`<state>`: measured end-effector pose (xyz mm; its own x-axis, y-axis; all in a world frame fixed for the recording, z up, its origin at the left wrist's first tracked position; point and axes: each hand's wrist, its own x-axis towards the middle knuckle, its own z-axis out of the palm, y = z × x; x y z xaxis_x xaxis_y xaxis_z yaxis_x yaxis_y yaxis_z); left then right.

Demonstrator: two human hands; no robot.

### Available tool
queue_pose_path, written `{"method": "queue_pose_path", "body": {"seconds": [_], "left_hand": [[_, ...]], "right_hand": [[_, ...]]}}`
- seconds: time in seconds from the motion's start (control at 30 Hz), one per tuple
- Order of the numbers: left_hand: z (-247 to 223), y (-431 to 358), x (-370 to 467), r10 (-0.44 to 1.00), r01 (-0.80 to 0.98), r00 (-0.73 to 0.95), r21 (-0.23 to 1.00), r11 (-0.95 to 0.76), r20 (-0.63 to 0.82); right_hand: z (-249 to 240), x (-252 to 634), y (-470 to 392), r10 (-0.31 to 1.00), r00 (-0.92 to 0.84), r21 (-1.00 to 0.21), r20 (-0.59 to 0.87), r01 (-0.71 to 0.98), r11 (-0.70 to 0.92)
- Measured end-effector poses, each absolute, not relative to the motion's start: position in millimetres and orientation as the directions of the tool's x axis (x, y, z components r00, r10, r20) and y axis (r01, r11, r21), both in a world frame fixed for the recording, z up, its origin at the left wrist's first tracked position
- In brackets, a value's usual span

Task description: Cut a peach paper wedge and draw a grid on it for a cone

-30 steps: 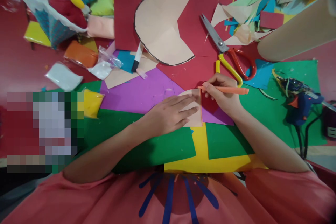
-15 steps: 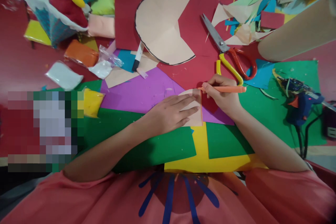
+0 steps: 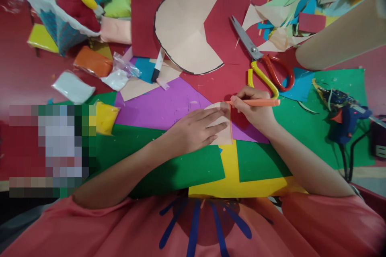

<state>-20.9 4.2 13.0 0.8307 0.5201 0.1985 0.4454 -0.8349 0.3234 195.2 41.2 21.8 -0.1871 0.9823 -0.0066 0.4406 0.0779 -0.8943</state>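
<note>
My left hand point(image 3: 193, 130) lies flat with its fingers stretched over a small cream paper piece point(image 3: 224, 135), pressing it on the coloured sheets. In my right hand point(image 3: 255, 110) is an orange marker point(image 3: 263, 103), its tip touching the top right corner of the piece. An orange line runs down the piece's right edge. Just beyond my right hand lie big scissors point(image 3: 255, 52) with one red and one yellow handle, their blades spread. A larger cream paper cutout point(image 3: 183, 24) with a black outline rests on red paper above.
A glue gun point(image 3: 346, 122) sits at right on a green sheet point(image 3: 337, 84), near a cream paper roll point(image 3: 340, 32). Clay packets point(image 3: 93, 61) and a teal cone-shaped craft point(image 3: 64, 24) crowd the left. Paper scraps point(image 3: 280, 16) lie at upper right.
The marker in my right hand has shifted very slightly left along the top of the cream piece. My left hand stays in place.
</note>
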Motion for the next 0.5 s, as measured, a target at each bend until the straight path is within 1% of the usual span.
{"method": "queue_pose_path", "body": {"seconds": [0.1,0.27,0.5], "left_hand": [[13.0,4.1,-20.7,0.518,0.444,0.833,0.323,-0.835,0.195],[13.4,4.3,-20.1,0.515,0.444,0.833,0.309,-0.841,0.205],[11.3,3.1,-19.9,0.533,0.449,0.82,0.341,-0.825,0.21]], "right_hand": [[21.5,195.4,41.2,0.977,-0.214,-0.901,-0.014,0.427,0.081],[21.5,194.8,41.2,0.985,-0.172,-0.89,0.0,0.449,0.079],[20.0,195.1,41.1,0.979,-0.206,-0.889,0.003,0.447,0.097]]}}
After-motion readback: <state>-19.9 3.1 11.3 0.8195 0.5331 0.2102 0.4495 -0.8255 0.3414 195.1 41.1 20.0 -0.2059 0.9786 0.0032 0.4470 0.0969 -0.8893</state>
